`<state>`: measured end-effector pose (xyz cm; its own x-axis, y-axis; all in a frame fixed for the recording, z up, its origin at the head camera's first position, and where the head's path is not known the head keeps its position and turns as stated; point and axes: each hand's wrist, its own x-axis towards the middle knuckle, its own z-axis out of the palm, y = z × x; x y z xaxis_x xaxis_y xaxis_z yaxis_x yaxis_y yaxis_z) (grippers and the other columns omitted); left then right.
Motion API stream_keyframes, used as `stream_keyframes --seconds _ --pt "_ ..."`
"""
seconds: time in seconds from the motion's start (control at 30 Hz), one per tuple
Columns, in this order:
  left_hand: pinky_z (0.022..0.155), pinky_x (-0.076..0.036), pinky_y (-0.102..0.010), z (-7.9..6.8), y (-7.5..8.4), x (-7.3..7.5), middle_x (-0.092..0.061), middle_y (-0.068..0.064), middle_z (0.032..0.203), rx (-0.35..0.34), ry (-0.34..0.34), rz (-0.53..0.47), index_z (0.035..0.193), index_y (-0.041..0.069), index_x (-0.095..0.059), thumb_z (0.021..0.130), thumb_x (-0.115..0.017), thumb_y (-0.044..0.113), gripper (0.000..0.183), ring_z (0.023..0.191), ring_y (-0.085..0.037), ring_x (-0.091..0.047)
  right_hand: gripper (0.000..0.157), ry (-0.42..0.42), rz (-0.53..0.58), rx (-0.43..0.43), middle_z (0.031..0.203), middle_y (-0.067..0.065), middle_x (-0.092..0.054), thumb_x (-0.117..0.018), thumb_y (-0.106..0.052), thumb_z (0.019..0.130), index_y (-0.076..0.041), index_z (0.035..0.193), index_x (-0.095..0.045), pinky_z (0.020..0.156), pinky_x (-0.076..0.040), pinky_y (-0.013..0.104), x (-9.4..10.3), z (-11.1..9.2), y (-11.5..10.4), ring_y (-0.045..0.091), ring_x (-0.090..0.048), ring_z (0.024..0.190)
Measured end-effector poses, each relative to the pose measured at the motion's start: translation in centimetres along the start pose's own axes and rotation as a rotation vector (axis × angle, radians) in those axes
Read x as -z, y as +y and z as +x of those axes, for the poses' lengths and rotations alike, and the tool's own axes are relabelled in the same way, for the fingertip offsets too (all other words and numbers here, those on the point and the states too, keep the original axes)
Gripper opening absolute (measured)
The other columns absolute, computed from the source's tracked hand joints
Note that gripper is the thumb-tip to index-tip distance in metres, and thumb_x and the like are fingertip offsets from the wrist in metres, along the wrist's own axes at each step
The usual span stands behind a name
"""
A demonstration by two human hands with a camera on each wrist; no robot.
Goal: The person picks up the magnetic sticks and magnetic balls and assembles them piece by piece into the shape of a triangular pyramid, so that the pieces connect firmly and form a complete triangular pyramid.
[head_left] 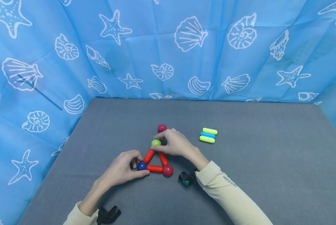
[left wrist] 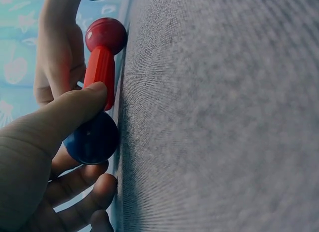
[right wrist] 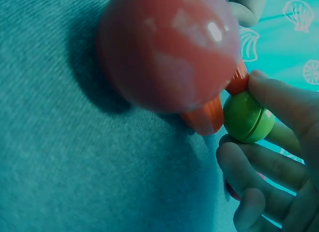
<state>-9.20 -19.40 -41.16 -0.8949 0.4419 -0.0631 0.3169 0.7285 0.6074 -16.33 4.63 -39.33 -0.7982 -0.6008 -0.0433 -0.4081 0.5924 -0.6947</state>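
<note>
A triangle of three red rods lies on the grey table, with a blue ball (head_left: 141, 165), a dark red ball (head_left: 168, 170) and a green ball (head_left: 156, 142) at its corners. My left hand (head_left: 122, 166) holds the blue corner, its thumb against the front red rod (left wrist: 99, 72) and its fingers around the ball's far side. At the top corner, my right hand (head_left: 175, 144) pinches the green ball (right wrist: 248, 117) between thumb and fingers. Part of the right-side red rod (head_left: 163, 158) shows below that hand.
Just beyond the right hand sits a second dark red ball (head_left: 162, 128). To the right, two yellow-green rods (head_left: 207, 139) and a blue rod (head_left: 207, 134) lie side by side. A blue shell-patterned curtain (head_left: 162, 50) hangs behind the table (head_left: 255, 150).
</note>
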Motion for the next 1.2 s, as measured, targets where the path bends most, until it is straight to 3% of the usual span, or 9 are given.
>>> stream_keyframes --seconds 0.23,0.43,0.6,0.73,0.83,1.07,1.2 --pt "0.059 -0.041 -0.020 0.0 0.1 -0.1 -0.059 0.011 0.080 0.008 0.000 0.021 0.093 0.024 -0.065 0.081 -0.084 0.046 0.032 0.067 -0.003 -0.051 0.044 -0.015 -0.008 -0.018 0.084 0.001 -0.064 -0.076 -0.036 0.093 -0.011 0.129 -0.071 0.056 -0.032 0.022 -0.1 -0.1 0.1 0.007 -0.043 0.057" --pt "0.058 -0.041 -0.019 0.0 0.0 -0.3 -0.058 0.011 0.079 0.010 0.003 0.024 0.093 0.024 -0.066 0.081 -0.084 0.046 0.031 0.066 -0.003 -0.051 0.047 0.015 -0.034 -0.129 0.093 0.003 -0.073 -0.078 -0.035 0.091 -0.012 0.130 -0.070 0.060 -0.040 0.023 -0.2 -0.8 -0.7 0.010 -0.054 0.063" --pt "0.057 -0.040 -0.019 0.0 0.1 -0.3 -0.058 0.011 0.077 0.010 0.012 0.021 0.091 0.023 -0.066 0.081 -0.084 0.046 0.031 0.065 -0.002 -0.050 0.044 0.077 -0.048 -0.234 0.064 0.000 -0.059 -0.081 -0.033 0.088 -0.005 0.121 -0.075 0.049 -0.033 0.022 -0.5 -2.1 -1.9 0.010 -0.049 0.051" --pt "0.057 -0.040 -0.019 0.0 0.0 -0.4 -0.057 0.012 0.076 0.006 0.019 0.021 0.090 0.024 -0.066 0.081 -0.084 0.047 0.031 0.064 -0.002 -0.050 0.042 0.081 -0.030 -0.276 0.062 -0.003 -0.052 -0.084 -0.033 0.085 -0.004 0.116 -0.076 0.048 -0.029 0.022 -0.9 -3.2 -2.7 0.010 -0.045 0.052" --pt "0.056 -0.040 -0.019 0.0 0.1 -0.4 -0.057 0.012 0.076 -0.001 0.026 0.022 0.089 0.023 -0.065 0.081 -0.085 0.046 0.031 0.064 -0.001 -0.050 0.038 0.064 -0.002 -0.290 0.060 -0.004 -0.047 -0.084 -0.032 0.085 -0.005 0.112 -0.078 0.048 -0.029 0.022 -1.2 -3.7 -2.9 0.010 -0.043 0.051" --pt "0.056 -0.039 -0.019 0.1 0.1 -0.4 -0.057 0.012 0.075 -0.001 0.024 0.016 0.088 0.023 -0.065 0.081 -0.085 0.046 0.031 0.064 -0.002 -0.050 0.017 0.072 0.029 -0.267 0.054 -0.007 -0.040 -0.081 -0.025 0.088 -0.012 0.083 -0.072 0.043 -0.024 0.020 -2.0 -4.2 -2.6 0.008 -0.036 0.045" --pt "0.056 -0.039 -0.019 0.1 0.2 -0.5 -0.057 0.011 0.075 -0.002 0.023 0.013 0.088 0.023 -0.065 0.081 -0.085 0.045 0.031 0.064 -0.002 -0.050 0.014 0.078 0.049 -0.249 0.053 -0.007 -0.040 -0.080 -0.022 0.090 -0.011 0.086 -0.073 0.042 -0.023 0.019 -2.2 -4.3 -2.5 0.007 -0.036 0.044"
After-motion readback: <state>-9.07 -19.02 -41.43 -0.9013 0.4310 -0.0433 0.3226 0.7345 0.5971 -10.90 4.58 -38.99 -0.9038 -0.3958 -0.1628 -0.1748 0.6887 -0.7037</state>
